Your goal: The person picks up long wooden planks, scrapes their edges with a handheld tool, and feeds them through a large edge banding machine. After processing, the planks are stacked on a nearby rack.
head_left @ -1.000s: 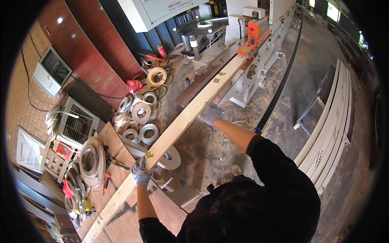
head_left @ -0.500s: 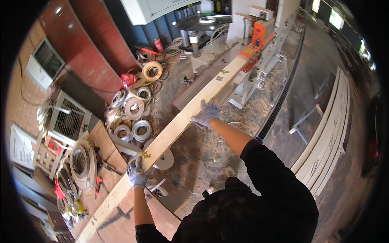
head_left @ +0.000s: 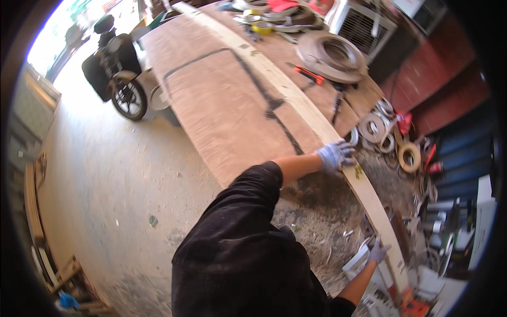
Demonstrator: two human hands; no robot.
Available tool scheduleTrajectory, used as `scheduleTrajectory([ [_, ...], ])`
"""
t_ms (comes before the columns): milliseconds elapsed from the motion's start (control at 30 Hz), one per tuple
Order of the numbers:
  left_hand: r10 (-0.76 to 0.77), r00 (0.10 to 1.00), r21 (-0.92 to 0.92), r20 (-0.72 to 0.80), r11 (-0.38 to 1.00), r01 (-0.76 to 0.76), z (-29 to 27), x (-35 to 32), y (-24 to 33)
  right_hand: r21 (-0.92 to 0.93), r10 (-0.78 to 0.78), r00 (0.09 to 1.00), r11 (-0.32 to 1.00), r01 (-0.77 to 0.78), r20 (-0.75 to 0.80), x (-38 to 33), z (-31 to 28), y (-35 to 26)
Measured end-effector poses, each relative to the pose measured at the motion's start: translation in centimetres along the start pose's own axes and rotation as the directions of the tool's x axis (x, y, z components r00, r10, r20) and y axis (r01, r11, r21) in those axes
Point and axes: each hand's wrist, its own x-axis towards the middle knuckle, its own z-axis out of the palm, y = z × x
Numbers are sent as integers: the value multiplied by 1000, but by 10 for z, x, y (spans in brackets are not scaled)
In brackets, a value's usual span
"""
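Observation:
A long pale wooden board [head_left: 376,203] runs diagonally from the top of the view to the lower right, and looks bowed in this lens. My left hand [head_left: 336,157], in a pale work glove, grips it with the fingers lying across its top, beside a yellow-green mark. Farther down toward the lower right, my gloved right hand [head_left: 377,252] holds the board's near edge; part of its grip is hidden. The board's upper stretch rests on a wide brown sheet-topped table [head_left: 222,116] with dark smeared lines. Its lower end meets an orange machine part [head_left: 414,306].
A coil of edge-banding strip [head_left: 332,56] and an orange-handled cutter [head_left: 309,75] lie on the table. Several more rolls [head_left: 372,127] sit on the floor beyond. A motorcycle [head_left: 124,87] stands at the upper left. Timber pieces [head_left: 34,206] lean at the left.
The view has swung left, bringing the table and motorcycle into sight. Both hands remain on the board, which has moved little relative to the machine as far as I can see.

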Motion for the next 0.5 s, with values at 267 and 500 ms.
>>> scheduleTrajectory([
  [267, -111, 980, -182, -167, 980, 80, 21, -11, 2, 9, 126, 992, 992, -127, 18, 11, 4, 3],
  [500, -294, 949, -188, -117, 944, 269, 6, -37, -16, -18, 195, 981, 981, -195, 7, 10, -1, -6],
])
